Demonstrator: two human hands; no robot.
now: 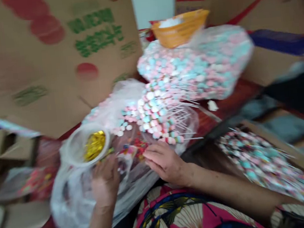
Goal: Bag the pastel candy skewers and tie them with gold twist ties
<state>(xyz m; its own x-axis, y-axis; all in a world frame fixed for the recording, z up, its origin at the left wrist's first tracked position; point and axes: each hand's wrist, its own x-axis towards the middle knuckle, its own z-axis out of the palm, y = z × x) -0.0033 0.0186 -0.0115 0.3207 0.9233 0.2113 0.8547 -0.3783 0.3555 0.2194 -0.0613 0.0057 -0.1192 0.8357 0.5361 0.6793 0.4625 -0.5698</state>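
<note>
Very blurry all over. Left hand (pixel 104 180) low in the frame, a bit left of the middle, back facing up, resting on a big clear bag (pixel 69 206). Fingers bent toward a small bright packet (pixel 127 153) just above. Too blurry to tell whether pinching it or only touching it. Right hand (pixel 165 161) low in the middle, lying flat on the same bag, fingers stretched out side by side, holding nothing. Fingertips right next to a little heap of red bits (pixel 140 146). Small bright packet between the two hands, near the middle of the frame.

Just above the left hand, a round white tub (pixel 66 149) with shiny gold stuff (pixel 94 145) inside. Above the right hand, a pile of candy sticks (pixel 155 117), pink, blue and white, thin ends pointing right. Higher up, right of the middle, a fat see-through sack (pixel 198 65) full of the same colours. On top of that, an orange basket (pixel 181 29). Upper left filled by a brown cardboard box (pixel 27 69) with green and red print. Lower right, a second box (pixel 280 142) with more candy sticks lying inside. Along the bottom, a pink flowered cloth (pixel 179 220) under the right arm.
</note>
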